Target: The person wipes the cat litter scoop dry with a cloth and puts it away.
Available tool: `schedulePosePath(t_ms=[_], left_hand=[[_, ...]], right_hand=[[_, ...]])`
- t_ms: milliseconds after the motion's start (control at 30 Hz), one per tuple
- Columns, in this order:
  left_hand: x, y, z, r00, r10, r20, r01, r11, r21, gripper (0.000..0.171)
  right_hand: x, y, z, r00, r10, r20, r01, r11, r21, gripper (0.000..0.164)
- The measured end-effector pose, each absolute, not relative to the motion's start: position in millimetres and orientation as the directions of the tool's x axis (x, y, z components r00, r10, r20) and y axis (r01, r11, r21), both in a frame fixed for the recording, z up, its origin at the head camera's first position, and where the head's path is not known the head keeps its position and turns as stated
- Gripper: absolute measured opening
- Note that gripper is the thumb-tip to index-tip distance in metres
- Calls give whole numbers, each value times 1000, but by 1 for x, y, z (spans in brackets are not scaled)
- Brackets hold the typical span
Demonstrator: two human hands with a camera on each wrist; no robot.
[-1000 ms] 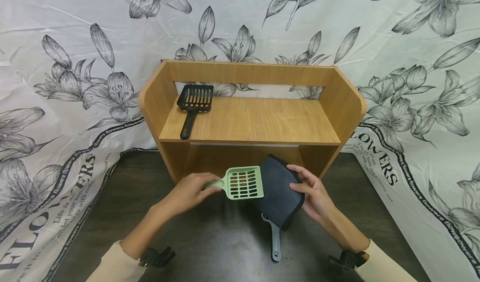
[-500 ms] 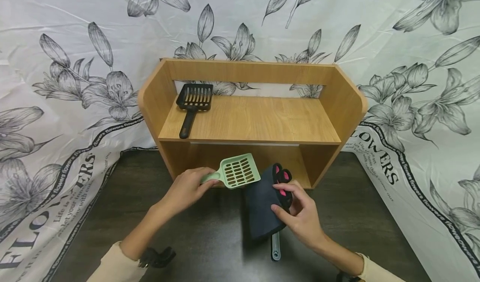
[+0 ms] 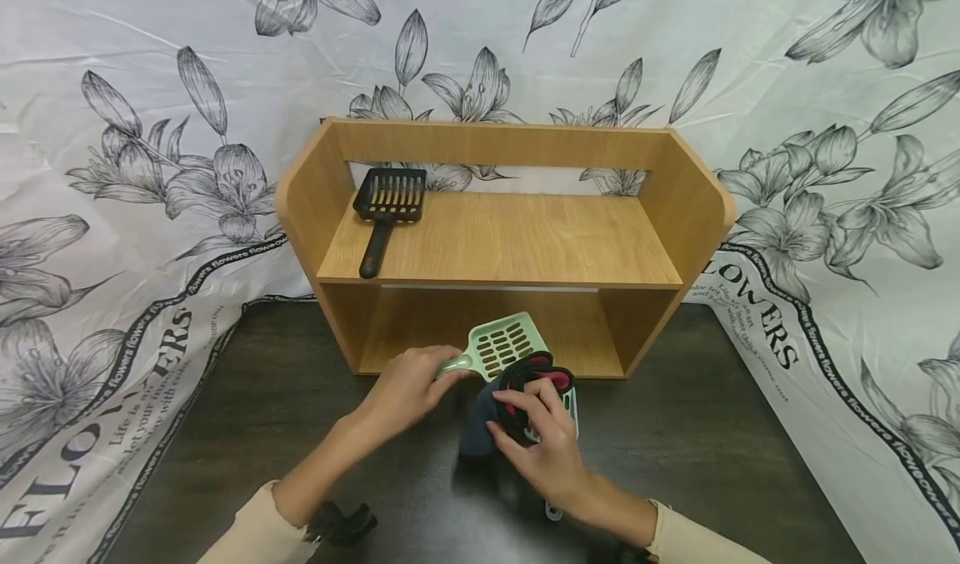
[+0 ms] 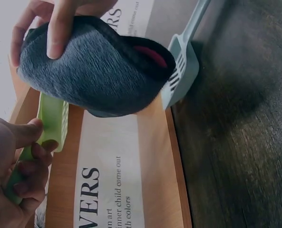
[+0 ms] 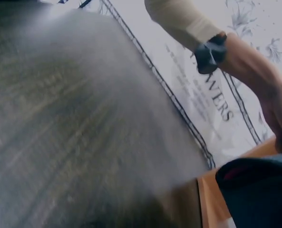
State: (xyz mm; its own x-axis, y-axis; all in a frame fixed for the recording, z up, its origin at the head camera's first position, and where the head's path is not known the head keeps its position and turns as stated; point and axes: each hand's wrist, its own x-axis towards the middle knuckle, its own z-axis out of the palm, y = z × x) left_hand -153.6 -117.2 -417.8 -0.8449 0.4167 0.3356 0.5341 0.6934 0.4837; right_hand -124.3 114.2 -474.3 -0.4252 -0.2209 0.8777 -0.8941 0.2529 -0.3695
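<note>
In the head view my left hand (image 3: 412,385) grips the handle of a pale green slotted litter scoop (image 3: 480,357), its basket held in front of the shelf's lower opening. My right hand (image 3: 546,447) pinches a bunched blue-grey fuzzy cloth (image 3: 478,426) with black edging and pink showing in its folds. The cloth is just below the scoop basket; I cannot tell whether they touch. Beneath my right hand a blue-grey litter scoop (image 4: 183,71) lies on the table, mostly hidden in the head view. In the right wrist view the cloth (image 5: 259,190) fills the lower right corner.
A two-level wooden shelf (image 3: 517,239) stands at the back of the dark table (image 3: 262,431). A black slotted scoop (image 3: 378,243) lies at the left of its upper board. Behind and beside hangs a white flower-printed sheet (image 3: 165,106).
My right hand has moved left and bunched up the cloth, which was spread flatter and showed its dark side. The green scoop has tilted and shifted right towards it.
</note>
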Motion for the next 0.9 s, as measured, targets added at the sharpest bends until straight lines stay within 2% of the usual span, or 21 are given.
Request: schedulePosePath(t_ms=[100,200,267,433,600,700,900], left_hand=[[-153,-117,-418,-838,436,329,546,685,483,27],[-153,-118,-418,-841,433,326,541,690,481,28],[-153,-120,-418,-846,423,325,534,694,484,29],[-152,-126,-420,-851,406,333,524,698,488,25],[-153,-132,-420,-856,394,334,515,695,502,23],[-155,-133,-420,-869,359,341,492,702,515,21],[-159,-126,-419,-878,313,361,470,698,539,17]], right_hand=[[-131,118,-475,-379,-198,904,-901,304,-311,27],[-136,126,-477,-391,-172,904,-888,328,-322,26],[-140,133,-476,-422,-153,893,-869,350,-350,29],[-147,153,-465,-538,-79,839,-787,404,-467,50],[-148,168,-456,-599,-17,800,-728,429,-536,50],[-142,170,-457,-589,-20,808,-746,398,-534,49],[-125,149,-468,-479,-123,869,-860,266,-436,31]])
